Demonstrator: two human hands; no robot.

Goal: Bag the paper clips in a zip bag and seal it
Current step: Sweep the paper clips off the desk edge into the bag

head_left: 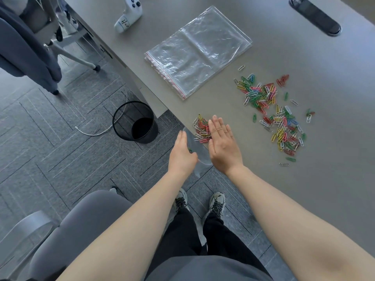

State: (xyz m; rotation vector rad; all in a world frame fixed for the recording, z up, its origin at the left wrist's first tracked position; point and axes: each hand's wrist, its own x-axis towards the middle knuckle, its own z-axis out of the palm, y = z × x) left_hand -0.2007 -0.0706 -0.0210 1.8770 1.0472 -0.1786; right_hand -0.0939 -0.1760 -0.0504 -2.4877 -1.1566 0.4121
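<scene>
Left hand [182, 157]: I see my left hand just off the worktop [304, 179] edge, palm turned inward, closed on a clear bag [197, 153] that hangs below the edge.
Left grip: fingers curled round the bag's mouth; I cannot tell how tightly.
Right hand [222, 144]: flat on the worktop, palm down, fingers straight and together, nothing held.
Right grip: spread flat, its left side touching a small heap of clips [202, 128] at the worktop edge.
Small heap: mixed colours, between my right hand and the edge, just beside the bag's mouth.
Bag: transparent and hard to see; something small and dark shows inside it near my left palm.
Main clips [269, 110]: a loose scatter of red, green, yellow, blue and white ones, well to the right of my right hand, with a few strays around it.
Spare bags [198, 51]: a flat stack with red zip lines, farther back on the worktop, untouched.
Bin [135, 121]: black mesh, on the floor left of the worktop.
Controller [129, 14]: white, at the far worktop edge.
</scene>
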